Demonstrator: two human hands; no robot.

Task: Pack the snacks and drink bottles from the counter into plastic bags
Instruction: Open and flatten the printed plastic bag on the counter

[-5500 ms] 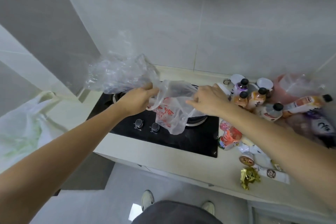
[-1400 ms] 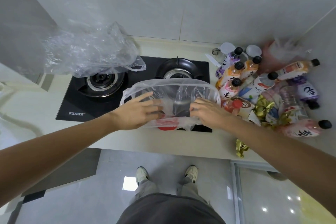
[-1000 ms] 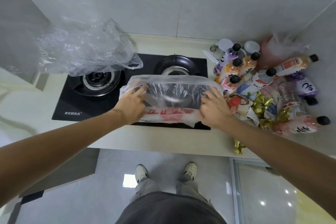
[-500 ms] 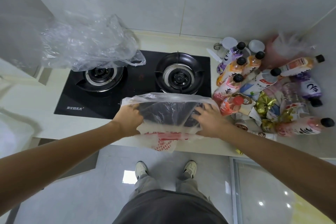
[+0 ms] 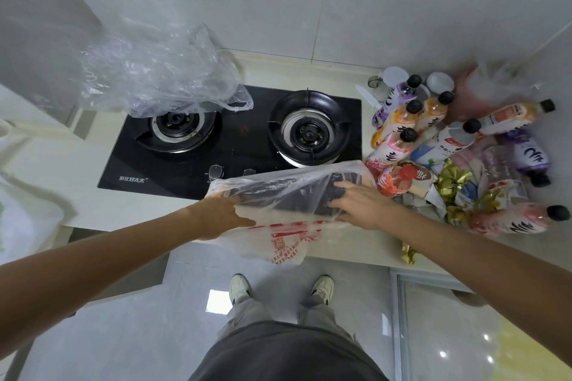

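Both hands hold an empty bag open at the counter's near edge.

The left hand (image 5: pixel 221 216) and right hand (image 5: pixel 360 207) each grip a side of the printed plastic bag (image 5: pixel 288 204), whose bottom hangs over the counter (image 5: pixel 148 213) edge. The bottles (image 5: pixel 399 139) and snacks (image 5: pixel 455 182) wait heaped at the right. Loaded there, the bag could slide off. The film hides most fingertips; the heap's far side is blurred.

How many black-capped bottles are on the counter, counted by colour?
purple bottles: 2
orange bottles: 3
pink bottles: 2
white bottle with a blue label: 1
Total: 8
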